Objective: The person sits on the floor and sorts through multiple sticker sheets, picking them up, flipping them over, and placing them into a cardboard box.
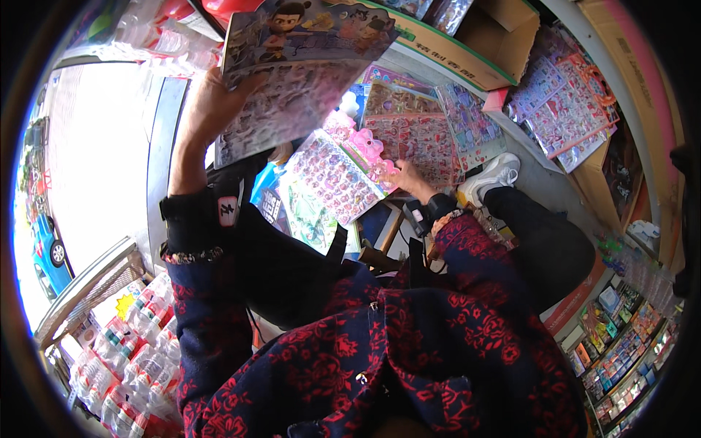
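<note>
My left hand (219, 107) is raised at the upper left, gripping a large sheet of stickers (296, 104) by its left edge. A cartoon figure is printed on the dark top part of that sheet. Lower down, my right hand (413, 183) pinches the right edge of a pink-headed sticker sheet (337, 175), which lies tilted between my legs. Under its lower left side shows a green sticker sheet (312, 219). Beyond my right hand, a red-patterned sticker sheet (413, 139) and a purple-blue one (471, 117) lie on the floor.
An open cardboard box (493, 38) stands at the top. More sticker sheets (569, 104) rest on a box at the right, near my shoe (493, 172). Clear-wrapped packages (131, 350) fill the lower left. Shelves of small packaged goods (619, 339) stand at the lower right.
</note>
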{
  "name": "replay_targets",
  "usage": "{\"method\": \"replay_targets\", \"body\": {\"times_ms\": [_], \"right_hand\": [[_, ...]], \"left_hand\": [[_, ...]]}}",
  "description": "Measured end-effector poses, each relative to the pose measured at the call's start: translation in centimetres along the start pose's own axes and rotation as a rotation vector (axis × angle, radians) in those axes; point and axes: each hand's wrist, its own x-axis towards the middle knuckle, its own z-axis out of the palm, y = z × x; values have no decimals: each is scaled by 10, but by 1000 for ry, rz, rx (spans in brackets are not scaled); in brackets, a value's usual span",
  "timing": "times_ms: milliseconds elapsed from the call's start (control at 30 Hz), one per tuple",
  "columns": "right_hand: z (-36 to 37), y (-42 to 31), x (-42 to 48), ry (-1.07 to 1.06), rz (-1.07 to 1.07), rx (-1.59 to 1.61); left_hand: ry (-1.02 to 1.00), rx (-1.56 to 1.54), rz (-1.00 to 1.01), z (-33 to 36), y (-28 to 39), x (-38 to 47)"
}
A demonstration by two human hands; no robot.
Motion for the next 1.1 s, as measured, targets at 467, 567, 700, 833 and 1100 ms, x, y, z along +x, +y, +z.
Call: {"method": "replay_targets", "body": {"times_ms": [467, 567, 700, 833, 1100], "right_hand": [[-209, -139, -2, -35, -418, 558], [-238, -166, -23, -116, -508, 542], [-252, -175, -38, -223, -398, 515], [-235, -150, -34, -139, -522, 582], [-94, -49, -20, -313, -150, 820]], "left_hand": [[-403, -706, -179, -3, -26, 29], [-442, -768, -202, 4, -30, 31], [-478, -931, -188, 12, -25, 30], [-313, -687, -164, -13, -19, 30], [-92, -588, 23, -37, -17, 35]]}}
